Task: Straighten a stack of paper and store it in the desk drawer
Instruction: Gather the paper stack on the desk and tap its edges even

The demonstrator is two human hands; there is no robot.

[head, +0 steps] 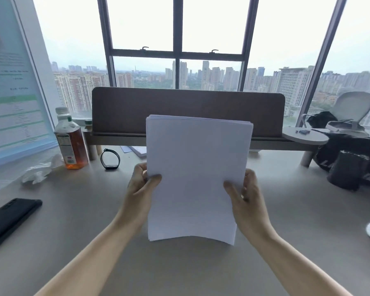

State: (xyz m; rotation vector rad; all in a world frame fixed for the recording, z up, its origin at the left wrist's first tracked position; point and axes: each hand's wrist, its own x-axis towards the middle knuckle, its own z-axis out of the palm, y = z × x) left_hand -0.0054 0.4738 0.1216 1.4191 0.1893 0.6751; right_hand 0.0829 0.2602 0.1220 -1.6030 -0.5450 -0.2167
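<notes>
A stack of white paper [194, 174] stands upright above the grey desk [83, 221], its bottom edge bowed and its top edges slightly fanned. My left hand [140, 184] grips the stack's left edge, thumb on the front sheet. My right hand [246, 193] grips the right edge the same way. No drawer is in view.
A bottle of amber drink [71, 139], a crumpled tissue [39, 170] and a black wristband [110, 159] sit at the back left. A black phone [11, 221] lies at the left edge. A brown divider panel [188, 110] stands behind. A black bag [350, 161] is at right.
</notes>
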